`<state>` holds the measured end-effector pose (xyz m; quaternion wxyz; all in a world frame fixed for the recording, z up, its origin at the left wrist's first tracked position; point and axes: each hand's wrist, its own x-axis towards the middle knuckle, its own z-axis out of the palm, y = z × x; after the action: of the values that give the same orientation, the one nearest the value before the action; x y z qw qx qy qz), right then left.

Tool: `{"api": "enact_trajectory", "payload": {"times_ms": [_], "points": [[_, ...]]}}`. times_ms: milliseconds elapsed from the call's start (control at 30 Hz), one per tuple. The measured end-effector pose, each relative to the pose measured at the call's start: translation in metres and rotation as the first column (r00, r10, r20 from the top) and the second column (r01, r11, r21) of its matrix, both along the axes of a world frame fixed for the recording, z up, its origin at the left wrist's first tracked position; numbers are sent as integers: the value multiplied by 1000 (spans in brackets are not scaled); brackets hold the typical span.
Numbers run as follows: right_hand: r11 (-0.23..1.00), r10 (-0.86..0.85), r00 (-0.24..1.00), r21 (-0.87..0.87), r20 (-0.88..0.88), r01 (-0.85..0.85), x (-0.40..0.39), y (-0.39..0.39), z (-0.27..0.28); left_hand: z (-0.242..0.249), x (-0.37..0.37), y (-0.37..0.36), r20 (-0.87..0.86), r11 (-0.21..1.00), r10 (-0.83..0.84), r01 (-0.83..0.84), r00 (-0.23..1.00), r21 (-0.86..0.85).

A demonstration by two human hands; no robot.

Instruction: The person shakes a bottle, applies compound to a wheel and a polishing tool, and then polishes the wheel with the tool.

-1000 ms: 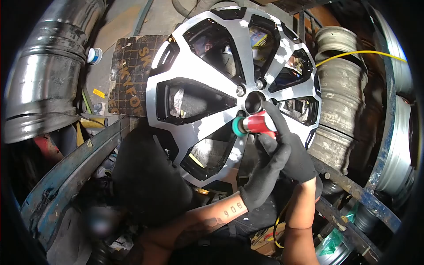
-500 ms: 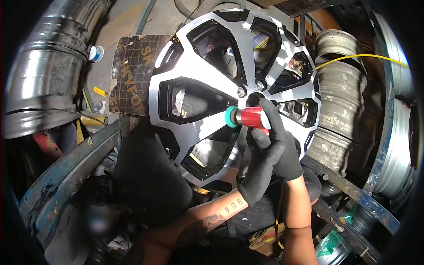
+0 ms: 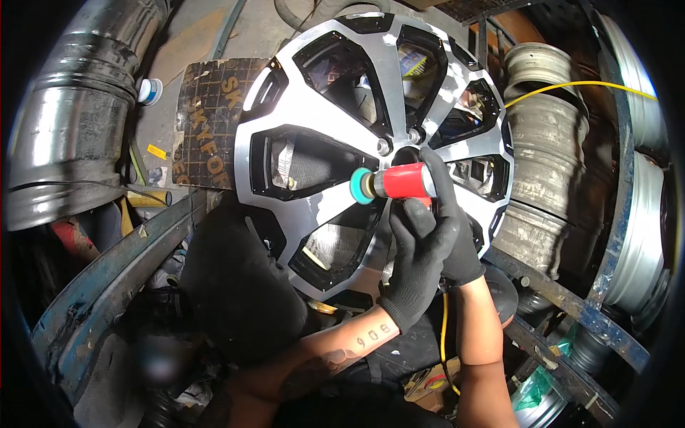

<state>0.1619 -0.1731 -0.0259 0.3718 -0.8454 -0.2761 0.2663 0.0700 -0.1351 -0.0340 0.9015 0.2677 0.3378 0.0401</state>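
Note:
Both my gloved hands are closed around a small red air sander with a teal round pad. My left hand grips it from below, its thumb near the red body. Wrapped behind it is my right hand, one finger stretched along the tool's rear end. The pad lies over a spoke, left of the hub hole, on a large alloy wheel with bright machined faces and black pockets. Whitish patches mark several spokes. The wheel leans tilted in front of my knees.
Stacked steel rims stand at right behind a blue-grey metal frame. A yellow hose crosses them. At left are a large shiny metal drum shape, a printed board and a metal beam.
The sander and both hands have shifted slightly left, with the pad a little farther out along the spoke. The whole view has also drifted slightly. My grip is unchanged.

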Motion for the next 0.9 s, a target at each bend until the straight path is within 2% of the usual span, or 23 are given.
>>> {"api": "enact_trajectory", "payload": {"times_ms": [133,267,367,467,567,733,833,900], "points": [[991,35,984,-123,-172,-57,-1,7,23,-2,-7,-3,12,1000,-10,10,1000,-8],[981,86,985,-161,-149,-110,1,11,30,1,-9,-5,-23,989,50,-53,998,-139],[981,69,985,-167,-156,-95,-1,14,28,1,-5,-1,3,994,96,-96,995,-45],[974,131,983,-169,-125,-152,1,17,33,9,-5,-5,-15,969,179,-179,984,-168],[965,146,986,-208,-84,-160,-1,17,33,-2,-10,-4,47,985,104,-96,993,-143],[921,230,968,-300,-98,-250,3,23,47,-8,-11,-8,115,963,77,-44,990,-265],[958,122,992,-257,-19,-123,-4,20,34,-3,-10,-5,88,974,100,-79,991,-212],[940,157,984,-293,-81,-174,-1,22,41,0,-9,-3,86,976,109,-90,990,-198]]}}
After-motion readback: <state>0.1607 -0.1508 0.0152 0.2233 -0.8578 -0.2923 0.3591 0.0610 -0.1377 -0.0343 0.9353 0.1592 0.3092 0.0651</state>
